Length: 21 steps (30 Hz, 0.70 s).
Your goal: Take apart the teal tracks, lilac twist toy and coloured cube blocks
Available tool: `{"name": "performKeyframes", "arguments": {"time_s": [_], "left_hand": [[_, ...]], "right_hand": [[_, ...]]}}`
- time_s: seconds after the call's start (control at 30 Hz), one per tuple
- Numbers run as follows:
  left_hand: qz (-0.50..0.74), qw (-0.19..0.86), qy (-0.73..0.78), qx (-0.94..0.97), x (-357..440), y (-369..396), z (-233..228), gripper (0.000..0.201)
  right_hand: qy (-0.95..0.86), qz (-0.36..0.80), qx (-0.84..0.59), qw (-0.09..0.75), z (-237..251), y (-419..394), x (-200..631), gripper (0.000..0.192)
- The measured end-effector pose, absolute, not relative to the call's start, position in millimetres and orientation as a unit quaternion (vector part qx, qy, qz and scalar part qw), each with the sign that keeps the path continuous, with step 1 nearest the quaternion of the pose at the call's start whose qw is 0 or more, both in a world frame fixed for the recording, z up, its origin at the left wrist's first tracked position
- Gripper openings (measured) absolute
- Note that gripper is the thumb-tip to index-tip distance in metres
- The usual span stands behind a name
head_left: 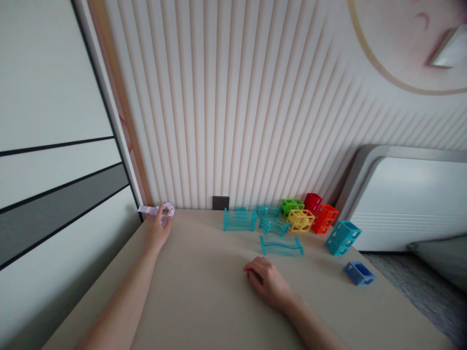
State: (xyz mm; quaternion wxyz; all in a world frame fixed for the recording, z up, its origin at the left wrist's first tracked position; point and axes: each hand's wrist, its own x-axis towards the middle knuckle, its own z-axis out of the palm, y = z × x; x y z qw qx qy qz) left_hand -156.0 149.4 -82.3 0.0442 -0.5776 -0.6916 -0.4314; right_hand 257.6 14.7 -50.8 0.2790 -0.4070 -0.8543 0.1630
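At the far left corner of the table point(204, 272), my left hand point(157, 231) has its thumb and fingers around a pale lilac, folded strip-like piece point(168, 210). Part of that piece is hidden behind the fingers. My right hand point(268, 282) rests on the tabletop near the middle, fingers loosely curled, with nothing visible in it. Just beyond it lies a curved clear-teal track piece point(281, 246). A straight teal track piece point(240, 221) and another curved one point(274, 226) are farther back by the wall.
Back right stand open-frame blocks: green point(292, 206), yellow point(301, 220), red point(313, 202), orange point(324, 218) and teal point(343, 237). A blue block point(359, 273) lies near the right edge. Behind are a ribbed wall point(204, 107) and a black socket point(221, 202); a headboard point(416, 194) is at right.
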Motion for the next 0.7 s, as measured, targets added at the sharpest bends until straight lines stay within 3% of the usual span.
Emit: {"name": "performKeyframes", "arguments": {"time_s": [0.3,0.53,0.7], "left_hand": [[-0.486,0.063,-0.671,-0.557,-148,141,-73,0.029],[-0.618,0.140,-0.601,-0.487,-116,113,-30,0.024],[-0.699,0.082,-0.478,-0.526,-61,74,-6,0.016]], "right_hand": [[-0.852,0.174,-0.412,0.271,-49,14,257,0.022],[-0.850,0.165,-0.422,0.268,-49,10,252,0.023],[-0.800,0.251,-0.419,0.348,-46,6,228,0.028]]}}
